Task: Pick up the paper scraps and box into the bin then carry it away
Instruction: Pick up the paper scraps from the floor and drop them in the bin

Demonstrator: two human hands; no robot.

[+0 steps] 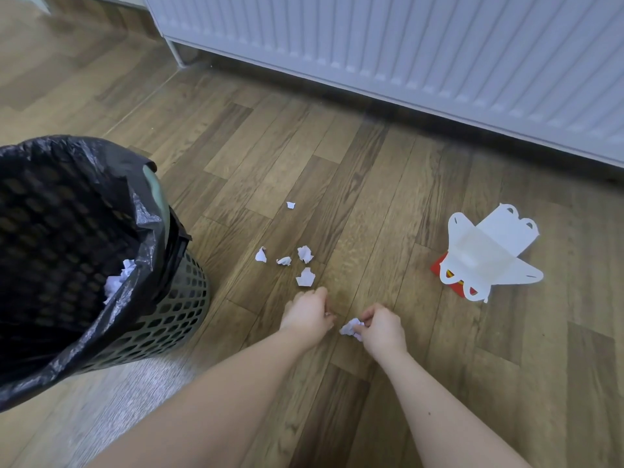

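Several crumpled white paper scraps lie on the wooden floor just beyond my hands, one more farther off. My right hand is shut on a crumpled scrap low over the floor. My left hand is curled with its fingertips down at the floor; whether it holds a scrap is hidden. A white opened-out box with red underneath lies at the right. The green mesh bin with a black liner stands at the left, with white paper inside.
A white radiator runs along the far wall, its pipe reaching the floor at the back left. A grey rug lies under my left forearm beside the bin.
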